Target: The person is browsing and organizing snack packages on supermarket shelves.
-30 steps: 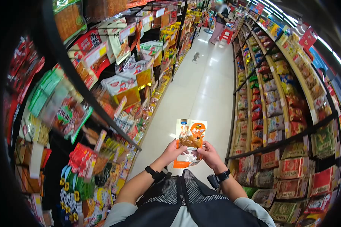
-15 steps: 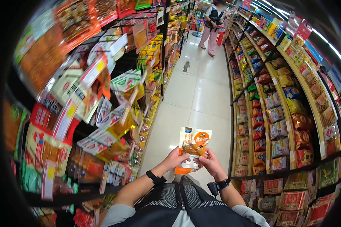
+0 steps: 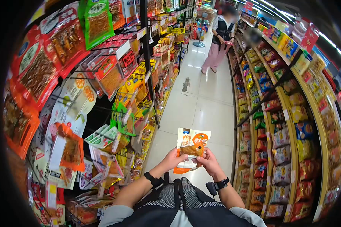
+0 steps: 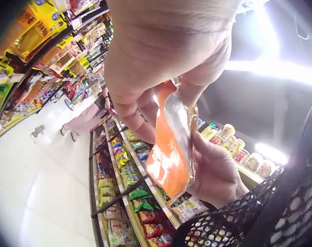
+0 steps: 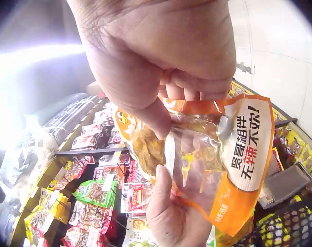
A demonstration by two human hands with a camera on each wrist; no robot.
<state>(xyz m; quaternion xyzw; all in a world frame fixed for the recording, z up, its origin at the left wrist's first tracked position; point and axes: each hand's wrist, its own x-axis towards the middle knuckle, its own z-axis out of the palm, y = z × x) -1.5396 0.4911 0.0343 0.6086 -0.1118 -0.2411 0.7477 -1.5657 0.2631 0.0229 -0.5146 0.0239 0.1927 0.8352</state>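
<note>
**Pouch held in both hands, mid-aisle**

The pouch (image 3: 191,145) is gripped by its lower half above the floor (image 3: 201,98), between the left rack (image 3: 147,56) and the right shelves (image 3: 288,113). Left hand (image 3: 173,158) and right hand (image 3: 209,163) are each curled round it, thumbs pinched on the front. A slip is judged possible, as the film looks slick and the top stands unsupported. Hanging packs (image 3: 102,138) could be brushed off by an elbow.
</note>
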